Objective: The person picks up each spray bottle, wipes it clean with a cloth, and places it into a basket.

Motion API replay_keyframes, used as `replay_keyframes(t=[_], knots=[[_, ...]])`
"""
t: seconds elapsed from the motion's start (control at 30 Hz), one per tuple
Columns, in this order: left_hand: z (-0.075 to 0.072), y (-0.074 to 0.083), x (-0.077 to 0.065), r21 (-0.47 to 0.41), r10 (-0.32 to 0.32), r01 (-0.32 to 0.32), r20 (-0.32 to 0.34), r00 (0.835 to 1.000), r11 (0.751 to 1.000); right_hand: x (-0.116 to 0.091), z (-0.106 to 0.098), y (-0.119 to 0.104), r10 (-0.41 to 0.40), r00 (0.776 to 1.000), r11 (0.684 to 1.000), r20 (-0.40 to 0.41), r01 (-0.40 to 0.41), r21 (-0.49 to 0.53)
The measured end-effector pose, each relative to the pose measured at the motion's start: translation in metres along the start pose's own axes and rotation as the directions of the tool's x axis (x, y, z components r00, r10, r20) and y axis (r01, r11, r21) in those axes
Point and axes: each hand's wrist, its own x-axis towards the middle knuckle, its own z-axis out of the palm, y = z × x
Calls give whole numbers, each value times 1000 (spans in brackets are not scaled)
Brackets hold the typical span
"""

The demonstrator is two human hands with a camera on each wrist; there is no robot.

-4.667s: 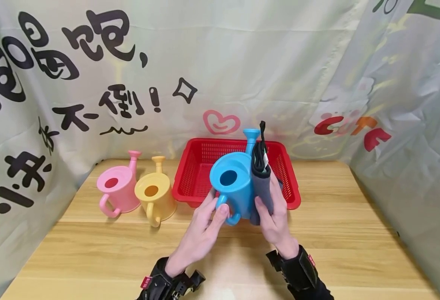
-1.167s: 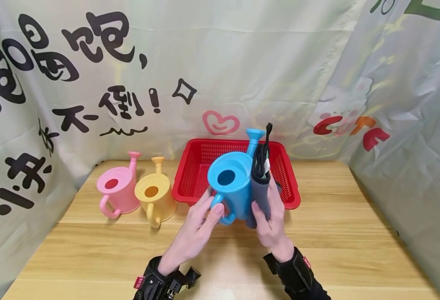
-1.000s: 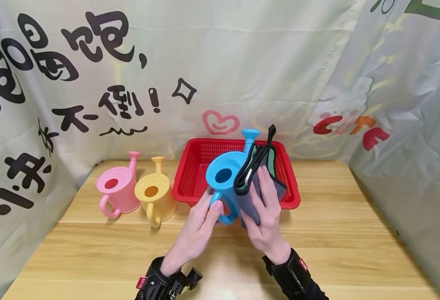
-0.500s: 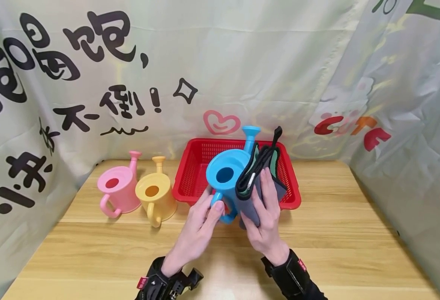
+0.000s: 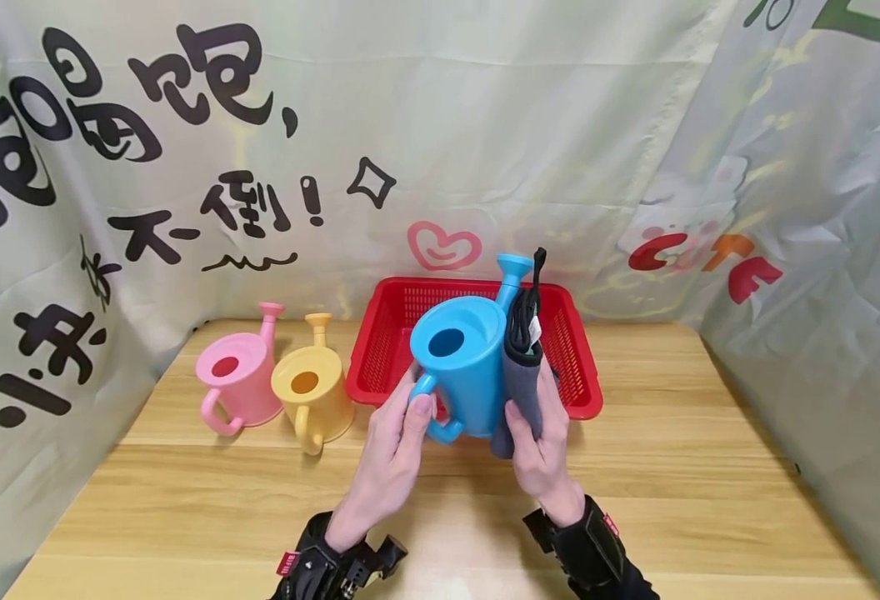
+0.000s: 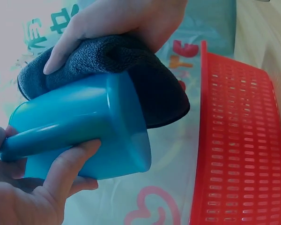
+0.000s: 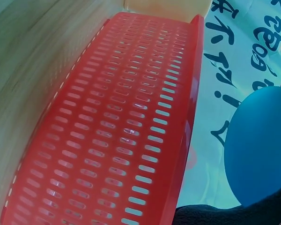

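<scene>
A blue watering can (image 5: 466, 367) is held up in front of the red basket, with its spout pointing to the back. My left hand (image 5: 391, 450) grips it by the handle and side, the thumb lying along the handle. Against the can's right side my right hand (image 5: 545, 450) holds a folded dark grey cloth (image 5: 522, 392) with black edging, its thumb on the near face. The left wrist view shows the towel-like cloth (image 6: 98, 61) lying along the can's wall (image 6: 126, 136). Most of the right hand's fingers are hidden behind the cloth in the head view.
A red perforated basket (image 5: 380, 333) stands at the back of the wooden table (image 5: 680, 467), behind the held can. Left of it are a yellow watering can (image 5: 320, 408) and a pink watering can (image 5: 248, 392), side by side. A printed curtain (image 5: 560, 125) encloses the table's back and sides.
My right hand has swung the cloth from lying broad over the can's right front to edge-on at its right side. The left hand has shifted slightly left and up.
</scene>
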Motion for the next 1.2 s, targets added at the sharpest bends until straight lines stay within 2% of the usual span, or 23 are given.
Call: replay_keyframes(t=[0.17,0.27,0.43,0.57,0.63,0.7,0.77,0.83,0.93,1.07,1.2], knots=[[-1,-2,-3,17,24,-23,-50,998,1000,0,0,-1,65,997,998,-29,-64,25],[0,-3,-3,10,33,-32,-100,994,999,-3,-1,-3,148,985,988,-88,-145,45],[-1,-5,-4,-14,12,-15,-173,985,1000,-6,-2,-9,344,925,933,-163,-318,167],[-3,-6,-3,-56,-47,36,-206,977,998,-4,-4,-13,448,873,883,-193,-399,246],[-4,-6,-2,-84,-78,61,-215,974,995,-1,-6,-15,505,846,840,-171,-436,325],[-6,-6,-1,-106,-104,83,-215,971,991,2,-7,-16,561,818,783,-128,-474,403],[-9,-7,0,-129,-135,110,-203,970,985,6,-10,-17,607,793,707,-50,-510,491],[-11,-9,1,-149,-177,149,-191,966,978,8,-12,-18,635,772,655,14,-549,519],[-13,-12,3,-156,-249,222,-187,950,963,10,-16,-18,657,748,599,90,-591,541],[-11,-14,5,-133,-313,289,-214,925,948,10,-19,-17,652,740,562,164,-618,550],[-9,-16,5,-166,-327,294,-236,915,941,10,-21,-17,621,755,539,211,-607,584]])
